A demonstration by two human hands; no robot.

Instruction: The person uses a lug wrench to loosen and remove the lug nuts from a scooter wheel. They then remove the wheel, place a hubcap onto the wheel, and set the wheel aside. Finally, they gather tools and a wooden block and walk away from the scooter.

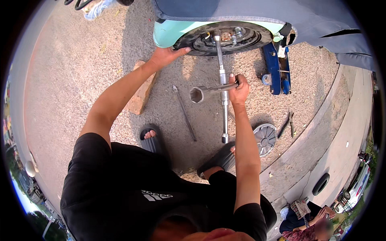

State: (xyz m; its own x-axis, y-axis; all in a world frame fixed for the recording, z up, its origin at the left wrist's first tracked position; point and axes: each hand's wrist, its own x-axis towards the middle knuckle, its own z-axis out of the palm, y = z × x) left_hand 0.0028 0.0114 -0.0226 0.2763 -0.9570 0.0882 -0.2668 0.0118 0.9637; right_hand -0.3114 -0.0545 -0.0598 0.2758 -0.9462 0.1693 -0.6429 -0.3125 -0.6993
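My right hand (239, 89) grips one arm of a silver cross wrench (222, 86). The wrench's far end sits on a nut at the hub of a black car wheel (225, 38). My left hand (169, 54) rests flat on the tyre's left side, under the pale green car body (169, 32). The wrench's near socket end hangs above the gravel between my feet in dark sandals (150, 138).
A blue jack (276, 70) stands under the car to the right. On the gravel lie a thin metal rod (185, 112), a brick (140, 94), a silver hubcap (264, 138) and pliers (287, 124). A curb curves along the right. A seated person (305, 221) is at the lower right.
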